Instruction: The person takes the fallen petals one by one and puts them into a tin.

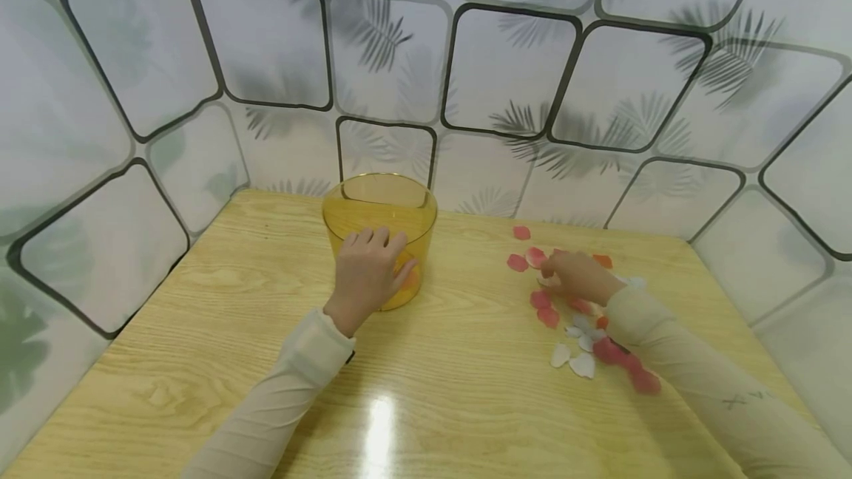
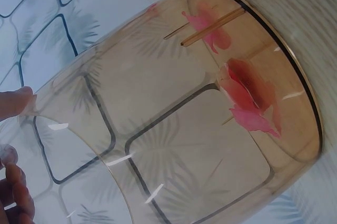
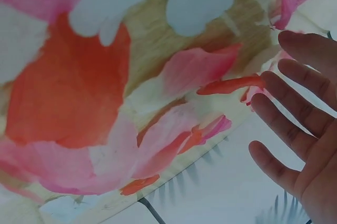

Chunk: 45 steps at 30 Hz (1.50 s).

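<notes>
Petals (image 1: 541, 300) lie toward the counter (image 1: 466, 361)'s right edge, nearest our right grip (image 1: 577, 274), fingers loosely extended; leftward, our left grip (image 1: 367, 272) holds the bucket (image 1: 379, 205).

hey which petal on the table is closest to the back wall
The pink petal lying by itself near the far edge of the table; the other visible petals there sit farther forward.

The bucket (image 1: 379, 202) looks glossy plastic; petals (image 1: 582, 366), matt cloth; table (image 1: 459, 390), shiny wood.
</notes>
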Motion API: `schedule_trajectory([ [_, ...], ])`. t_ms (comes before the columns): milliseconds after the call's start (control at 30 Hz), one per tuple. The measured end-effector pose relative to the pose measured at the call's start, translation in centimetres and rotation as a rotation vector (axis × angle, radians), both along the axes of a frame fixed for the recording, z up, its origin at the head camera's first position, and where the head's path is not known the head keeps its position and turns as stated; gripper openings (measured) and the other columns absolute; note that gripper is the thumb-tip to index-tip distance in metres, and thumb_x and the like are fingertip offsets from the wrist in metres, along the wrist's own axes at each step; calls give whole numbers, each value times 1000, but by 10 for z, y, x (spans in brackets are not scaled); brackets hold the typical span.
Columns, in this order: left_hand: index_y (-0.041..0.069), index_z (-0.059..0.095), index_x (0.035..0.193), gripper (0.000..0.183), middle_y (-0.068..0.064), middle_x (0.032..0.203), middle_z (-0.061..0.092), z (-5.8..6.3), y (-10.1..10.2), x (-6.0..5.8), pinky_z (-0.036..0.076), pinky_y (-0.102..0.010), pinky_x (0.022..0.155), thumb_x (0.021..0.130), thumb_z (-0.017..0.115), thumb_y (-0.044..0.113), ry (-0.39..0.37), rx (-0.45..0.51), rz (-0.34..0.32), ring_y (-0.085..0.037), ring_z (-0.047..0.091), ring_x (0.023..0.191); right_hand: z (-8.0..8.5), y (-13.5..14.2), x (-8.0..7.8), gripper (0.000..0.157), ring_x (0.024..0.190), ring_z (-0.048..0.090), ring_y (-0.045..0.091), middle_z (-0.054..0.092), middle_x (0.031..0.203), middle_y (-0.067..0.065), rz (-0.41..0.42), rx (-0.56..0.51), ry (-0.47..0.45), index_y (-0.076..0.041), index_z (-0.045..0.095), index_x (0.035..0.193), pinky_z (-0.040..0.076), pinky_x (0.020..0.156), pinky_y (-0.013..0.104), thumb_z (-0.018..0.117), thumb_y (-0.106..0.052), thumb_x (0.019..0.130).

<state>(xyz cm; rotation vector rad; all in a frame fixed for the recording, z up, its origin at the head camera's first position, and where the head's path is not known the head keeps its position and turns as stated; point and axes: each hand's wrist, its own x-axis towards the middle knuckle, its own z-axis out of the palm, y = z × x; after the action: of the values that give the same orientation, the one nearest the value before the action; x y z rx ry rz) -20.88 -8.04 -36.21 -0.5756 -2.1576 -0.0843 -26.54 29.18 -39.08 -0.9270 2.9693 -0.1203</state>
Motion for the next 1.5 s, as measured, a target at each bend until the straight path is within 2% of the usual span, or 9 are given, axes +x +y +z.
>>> schedule_trajectory([
  [267,12,60,85,35,-4,70,59,0,0,0,39,-30,52,71,79,39,5,0,0,-20,55,59,-8,1,-4,7,60,50,12,60,68,1,35,1,47,-8,59,77,46,58,29,63,-8,83],
  [400,12,60,85,35,-4,70,59,0,1,0,39,-30,52,72,79,39,6,4,-5,-20,54,58,-12,1,-6,7,62,51,14,59,68,0,10,3,41,-10,59,77,46,60,31,64,-9,83],
  [667,13,60,85,36,-3,69,59,0,1,-1,40,-30,51,71,79,40,12,-1,0,-20,54,58,-14,5,-11,19,56,36,11,43,59,-5,-33,30,42,-14,52,68,33,54,25,64,-9,82],
  [800,13,61,85,36,-3,69,60,0,1,-1,41,-30,52,71,79,41,13,-2,3,-20,54,58,0,2,-13,19,54,38,11,44,57,-4,-44,0,22,-13,53,64,32,53,24,60,-3,79],
  [1000,13,61,86,36,-4,70,60,0,0,-1,43,-31,54,72,78,42,2,-9,10,-21,55,60,37,-11,-12,21,51,43,8,49,54,-5,-8,-60,34,-14,52,63,34,53,24,60,0,78],
  [1167,13,61,85,36,-3,70,60,0,0,-2,43,-31,54,71,78,41,12,-10,12,-21,55,60,60,-21,-11,15,61,53,12,59,63,-1,11,-146,81,-10,60,69,45,61,32,65,0,78],
  [1267,13,61,85,36,-3,70,59,0,0,-2,43,-31,54,71,79,41,16,-8,12,-20,55,60,65,-24,-11,13,67,58,16,62,68,2,20,-179,103,-9,61,70,49,67,37,67,0,78],
  [1333,13,60,85,36,-3,70,59,0,0,-2,43,-31,54,71,79,41,16,-7,12,-20,55,60,65,-25,-10,12,65,57,17,63,67,3,26,-179,110,-8,61,70,49,66,37,67,0,78],
  [1500,13,61,85,36,-3,70,60,-1,0,-2,43,-31,54,70,79,41,23,-4,8,-20,55,59,52,-20,-10,15,58,51,11,62,66,0,-10,-132,65,-11,60,67,43,58,29,66,-5,79],
])
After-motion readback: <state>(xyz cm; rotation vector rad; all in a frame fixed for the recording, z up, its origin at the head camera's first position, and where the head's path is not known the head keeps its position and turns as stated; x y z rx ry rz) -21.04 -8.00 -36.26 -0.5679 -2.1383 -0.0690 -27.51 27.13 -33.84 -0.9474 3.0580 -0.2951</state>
